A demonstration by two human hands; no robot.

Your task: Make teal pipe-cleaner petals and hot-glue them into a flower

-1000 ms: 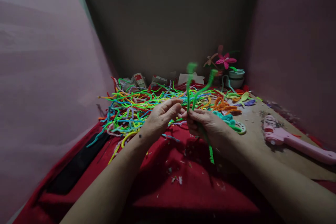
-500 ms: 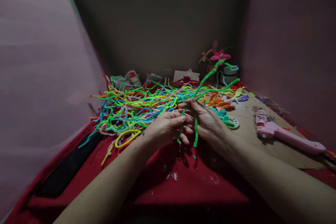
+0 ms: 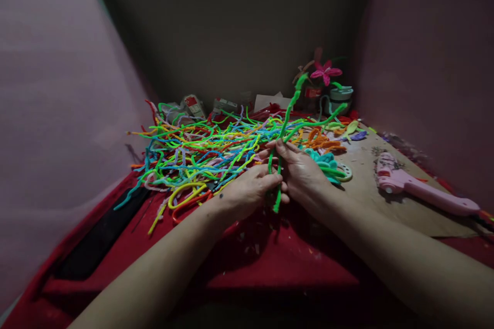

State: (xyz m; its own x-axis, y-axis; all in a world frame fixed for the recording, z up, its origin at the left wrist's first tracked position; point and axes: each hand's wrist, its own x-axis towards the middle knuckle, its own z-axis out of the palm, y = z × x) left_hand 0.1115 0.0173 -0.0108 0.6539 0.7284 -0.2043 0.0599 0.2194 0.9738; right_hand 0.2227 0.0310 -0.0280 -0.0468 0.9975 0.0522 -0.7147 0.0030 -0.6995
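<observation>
Green pipe cleaners [image 3: 287, 122] cross each other between my hands, above the front of the red cloth. My right hand [image 3: 303, 167] pinches them at the crossing between thumb and fingers. Below it, my left hand [image 3: 257, 185] closes thumb and fingers on their lower ends; one short tail hangs down past the left fingertips. The upper ends spread apart, one rising toward a pink flower [image 3: 327, 72] at the back, the other leaning right. Behind my hands lies a large tangled pile of colourful pipe cleaners [image 3: 204, 149].
A pink glue gun [image 3: 424, 193] rests on a brown board [image 3: 366, 203] at the right. Teal loops [image 3: 323, 160] and orange pieces [image 3: 318, 140] lie near my right hand. A black flat object [image 3: 98, 241] is at the left, and a small jar [image 3: 340, 98] stands at the back.
The lower ends of the green pipe cleaners have come closer together, and my left hand has moved slightly right onto them. The upper ends have swung a little left.
</observation>
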